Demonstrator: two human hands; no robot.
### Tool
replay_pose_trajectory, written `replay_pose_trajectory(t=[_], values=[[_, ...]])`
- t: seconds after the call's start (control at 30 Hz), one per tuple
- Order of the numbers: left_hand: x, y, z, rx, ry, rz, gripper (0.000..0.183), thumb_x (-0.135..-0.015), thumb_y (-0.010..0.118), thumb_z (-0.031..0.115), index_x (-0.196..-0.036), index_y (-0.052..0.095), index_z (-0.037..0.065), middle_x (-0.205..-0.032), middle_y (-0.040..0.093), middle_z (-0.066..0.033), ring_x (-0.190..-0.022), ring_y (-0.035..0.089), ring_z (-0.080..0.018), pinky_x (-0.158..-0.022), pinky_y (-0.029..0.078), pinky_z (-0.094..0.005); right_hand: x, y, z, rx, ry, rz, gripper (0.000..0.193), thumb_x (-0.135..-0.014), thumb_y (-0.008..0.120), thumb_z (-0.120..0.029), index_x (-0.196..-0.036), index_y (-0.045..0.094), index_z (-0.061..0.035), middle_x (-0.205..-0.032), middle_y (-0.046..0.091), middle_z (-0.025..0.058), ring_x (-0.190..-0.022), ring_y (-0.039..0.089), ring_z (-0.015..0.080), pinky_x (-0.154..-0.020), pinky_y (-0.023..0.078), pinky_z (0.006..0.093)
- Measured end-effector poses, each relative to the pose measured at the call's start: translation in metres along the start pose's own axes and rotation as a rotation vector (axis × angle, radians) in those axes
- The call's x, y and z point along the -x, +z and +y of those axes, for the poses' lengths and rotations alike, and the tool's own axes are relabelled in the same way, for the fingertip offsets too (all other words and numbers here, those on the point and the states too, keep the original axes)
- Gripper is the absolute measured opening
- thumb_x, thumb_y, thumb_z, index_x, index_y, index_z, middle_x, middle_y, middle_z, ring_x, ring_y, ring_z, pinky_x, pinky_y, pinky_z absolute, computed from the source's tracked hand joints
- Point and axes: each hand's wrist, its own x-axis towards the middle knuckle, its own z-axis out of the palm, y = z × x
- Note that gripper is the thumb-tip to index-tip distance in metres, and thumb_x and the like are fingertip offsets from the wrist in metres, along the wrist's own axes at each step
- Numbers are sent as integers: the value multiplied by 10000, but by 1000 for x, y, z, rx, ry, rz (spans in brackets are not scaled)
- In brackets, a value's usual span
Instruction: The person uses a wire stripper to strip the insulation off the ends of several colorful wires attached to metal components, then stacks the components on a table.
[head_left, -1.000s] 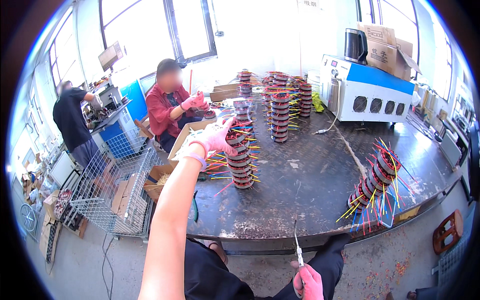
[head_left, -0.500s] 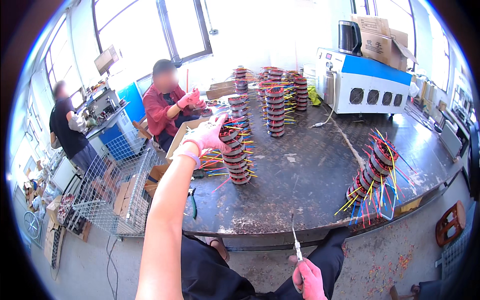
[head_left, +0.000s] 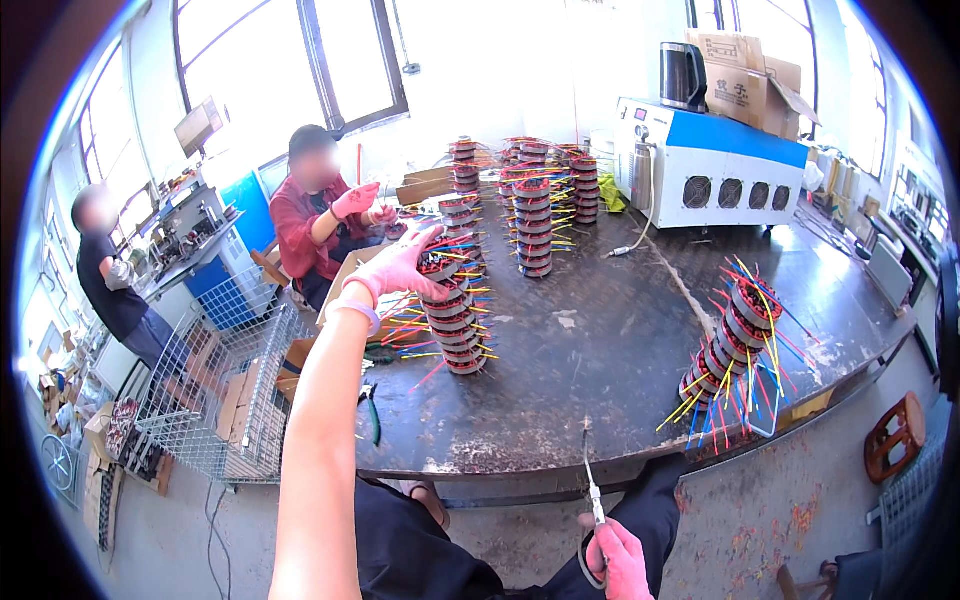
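On the surface, left of centre: a tall stack [head_left: 452, 315] of wound coils with red, yellow and blue wires sticking out is stood upright on the dark surface [head_left: 600, 370].
Left hand: the left hand [head_left: 405, 268], in a pink glove, is laid on the top of the stack, with the arm stretched out from the near edge.
Left fingers: they are spread apart and curved over the top coil; whether it is gripped cannot be told.
Right hand: the right hand [head_left: 618, 560], also in a pink glove, is held low, near the lap, below the near edge of the surface.
Right fingers: they are closed together around the handle of a thin tool [head_left: 592, 488], whose tip is pointed up toward the surface edge.
Right stack: a second stack [head_left: 735, 340] is seen leaning at the right, near the edge, its coloured wires fanned out downward.
Far stacks: more stacks [head_left: 530, 205] are stood upright at the far middle of the surface.
Machine: a white and blue machine [head_left: 715, 175] with round vents is set at the far right, with a carton [head_left: 745, 85] and a dark kettle [head_left: 682, 75] on top of it.
Pliers: green-handled pliers [head_left: 372, 412] are laid at the near left edge of the surface.
Basket: a wire basket [head_left: 215, 400] is placed on the floor to the left.
Others: a person in red [head_left: 310, 225] with pink gloves is seated at the far left of the surface; another person in dark clothes [head_left: 110, 280] is stood farther left.
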Motion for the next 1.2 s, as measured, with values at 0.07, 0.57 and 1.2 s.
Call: replay_pose_trajectory(t=[0.07,0.57,1.2], values=[[-3,2,-1,-20,-27,-47,1190,-613,914,327,-1553,220,101,-1480,327,-189,-1387,350,-348,-1138,316,-398,-1,2,-2,-5,0,10,309,-1039,454,-340,-929,610,-98,-555,416,-50,-386,325,47,-349,239,202],[16,-15,14,-305,109,94,1124,-599,892,355,-1519,300,96,-1466,387,-214,-1359,373,-393,-1135,312,-431,-1,2,2,12,-32,-10,330,-1038,458,-353,-855,583,-109,-548,407,-53,-391,329,50,-361,225,209],[76,251,-13,1659,-700,460,656,-875,741,176,-1409,367,108,-1105,592,-70,-784,619,-188,-720,605,-389,4,-17,-18,-29,166,19,412,-1020,503,-315,-1261,574,12,-565,469,-42,-442,355,27,-415,241,204]])
